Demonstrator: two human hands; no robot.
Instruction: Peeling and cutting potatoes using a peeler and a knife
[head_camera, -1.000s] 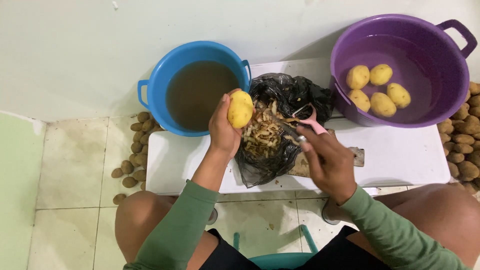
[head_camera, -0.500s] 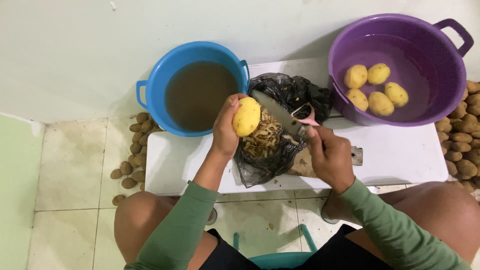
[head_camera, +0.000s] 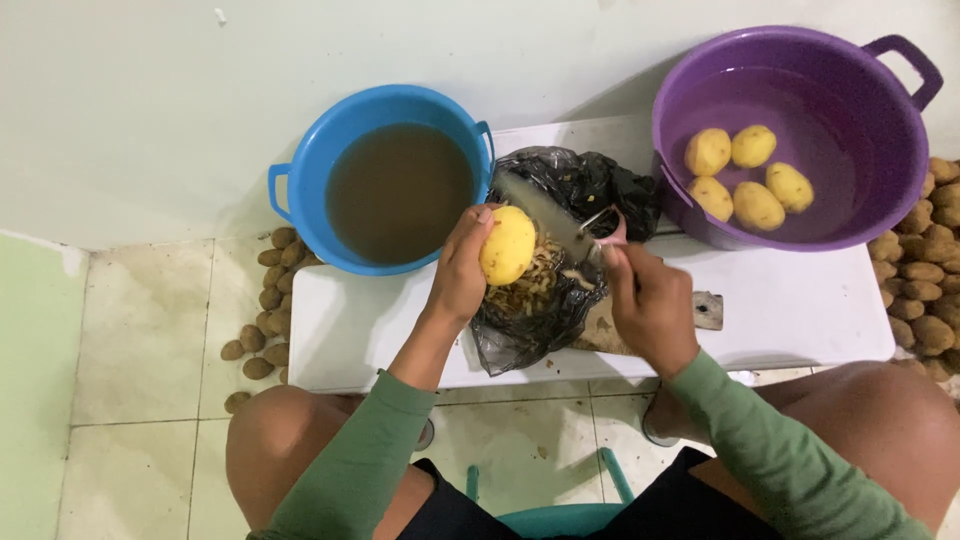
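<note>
The left hand (head_camera: 462, 268) has been bringing the potato (head_camera: 508, 244) down from above the bag (head_camera: 560, 300) toward the right hand (head_camera: 650, 305), so peeler (head_camera: 598, 225) and potato are now meeting; peeling is going on, judging by that. The left hand is gripping the potato from nine o'clock, thumb on top. The right hand is clenching the pink peeler at three o'clock of the potato. Peels are lying in the bag on the worktop (head_camera: 800, 310). Four peeled potatoes are floating in the purple tub (head_camera: 800, 135).
</note>
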